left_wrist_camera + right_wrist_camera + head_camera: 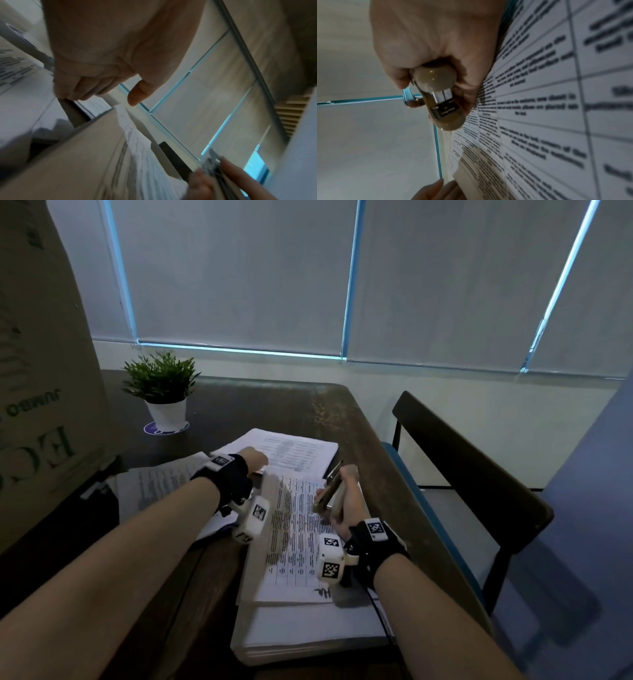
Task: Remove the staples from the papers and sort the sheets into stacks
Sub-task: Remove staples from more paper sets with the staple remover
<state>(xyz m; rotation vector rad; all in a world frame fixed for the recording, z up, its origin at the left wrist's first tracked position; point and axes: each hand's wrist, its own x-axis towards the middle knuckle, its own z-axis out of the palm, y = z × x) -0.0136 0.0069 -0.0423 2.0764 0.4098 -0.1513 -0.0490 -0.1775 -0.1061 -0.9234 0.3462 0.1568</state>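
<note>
On the dark table (281, 402) a printed sheet (298, 529) tops the thick near stack (308, 631). Its left edge is raised and blurred. My left hand (255, 462) is at the sheet's far left corner. In the left wrist view its fingers (77, 89) curl over a paper edge while the thumb stands free. My right hand (342, 494) hovers over the sheet's far right part and grips a beige and metal stapler (330, 489), seen end-on in the right wrist view (440, 102). Another stack (294, 451) lies further back, and more sheets (161, 484) lie to the left.
A potted plant (164, 402) stands at the table's back left. A tall cardboard box (41, 371) fills the left side. A dark chair (462, 467) stands right of the table's edge. Closed window blinds (239, 275) hang behind.
</note>
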